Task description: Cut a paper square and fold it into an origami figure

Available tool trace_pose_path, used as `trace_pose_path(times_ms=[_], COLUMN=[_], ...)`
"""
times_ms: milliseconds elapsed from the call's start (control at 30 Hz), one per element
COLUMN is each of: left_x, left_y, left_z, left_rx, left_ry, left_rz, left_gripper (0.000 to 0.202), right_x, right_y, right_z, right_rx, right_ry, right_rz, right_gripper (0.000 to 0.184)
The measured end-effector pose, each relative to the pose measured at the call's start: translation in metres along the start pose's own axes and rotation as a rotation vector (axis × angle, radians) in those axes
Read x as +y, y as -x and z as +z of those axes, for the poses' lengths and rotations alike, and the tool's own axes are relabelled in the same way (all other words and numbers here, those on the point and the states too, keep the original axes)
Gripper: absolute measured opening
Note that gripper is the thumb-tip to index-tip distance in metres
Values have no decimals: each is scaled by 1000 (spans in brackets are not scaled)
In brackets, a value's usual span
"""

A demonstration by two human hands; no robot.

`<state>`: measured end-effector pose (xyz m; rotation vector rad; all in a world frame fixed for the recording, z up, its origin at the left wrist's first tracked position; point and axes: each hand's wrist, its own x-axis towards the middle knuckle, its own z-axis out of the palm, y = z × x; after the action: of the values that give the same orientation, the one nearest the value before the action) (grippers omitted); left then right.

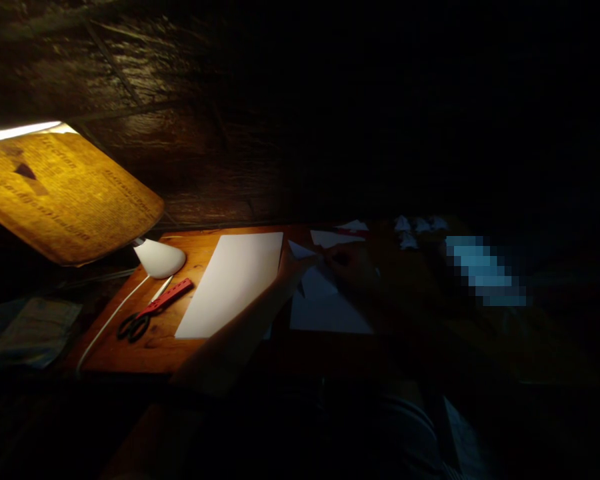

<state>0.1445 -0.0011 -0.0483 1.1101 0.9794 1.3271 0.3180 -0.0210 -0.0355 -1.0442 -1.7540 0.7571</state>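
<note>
The scene is very dark, lit only from the left. My left hand (pixel 294 265) reaches in from below to the middle of a wooden table (pixel 145 347) and seems to pinch the edge of a folded white paper (pixel 317 283). My right hand (pixel 353 267) sits in deep shadow just right of it, over the same paper; its fingers do not show. Under the folded piece lies a second white sheet (pixel 330 315). More white paper pieces (pixel 333 237) lie just beyond the hands.
A large white sheet (pixel 235 283) lies left of the hands. Further left are a red ruler (pixel 173 295), black-handled scissors (pixel 135 325), a white lamp base (pixel 159 258) with its cord (pixel 107 323) and a glowing yellow printed shade (pixel 65 197). Crumpled white scraps (pixel 414 227) lie at the far right.
</note>
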Motion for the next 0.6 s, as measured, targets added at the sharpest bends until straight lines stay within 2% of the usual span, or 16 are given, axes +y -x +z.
trace_pose_path(times_ms=[167,333,600], left_x=[3,10,20], left_y=[3,6,10], left_z=[3,5,9], left_rx=[51,44,52], left_ry=[41,68,70], left_rz=[-13,-47,-25], left_gripper=[29,31,29], right_x=[-8,-12,-8], right_y=[-2,-3,-4], right_z=[-4,-5,-6], right_rx=[-10,-1,-15], right_ry=[-41,-78,-81], right_rz=[24,65,85], right_gripper=[18,17,17])
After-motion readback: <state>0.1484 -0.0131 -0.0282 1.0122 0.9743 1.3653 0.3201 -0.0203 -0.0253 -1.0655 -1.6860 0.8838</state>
